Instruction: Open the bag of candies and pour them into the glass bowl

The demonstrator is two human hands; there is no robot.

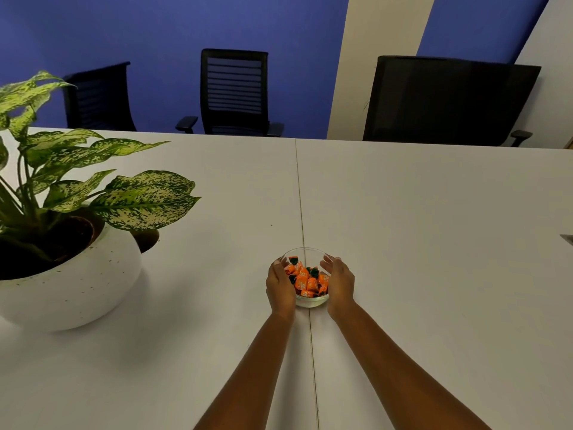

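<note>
Down at the lower centre of the frame, both hands are cupped around the bowl (307,301), one on each side, and it sits right on the seam (300,193) that runs up the middle of the table (434,231). The left hand (280,287) presses its palm and fingers against the bowl's left wall, fingertips curling up near the rim; the right hand (338,285) mirrors it on the right wall, fingers reaching toward the far rim. Together they are grasping the bowl between them. Inside, a heap of candies (307,280) in orange wrappers with dark green ends fills the glass to about the height of the rim, and the clear base shows just below the hands. Both bare forearms stretch up from the bottom edge of the frame, either side of the seam. Over on the left, well apart from the bowl, a white pot (77,293) holds a plant (102,187) with big speckled green leaves spreading toward the centre. Along the far edge of the table, in the upper part of the frame, three black chairs (234,91) stand against a blue wall (173,26).
</note>
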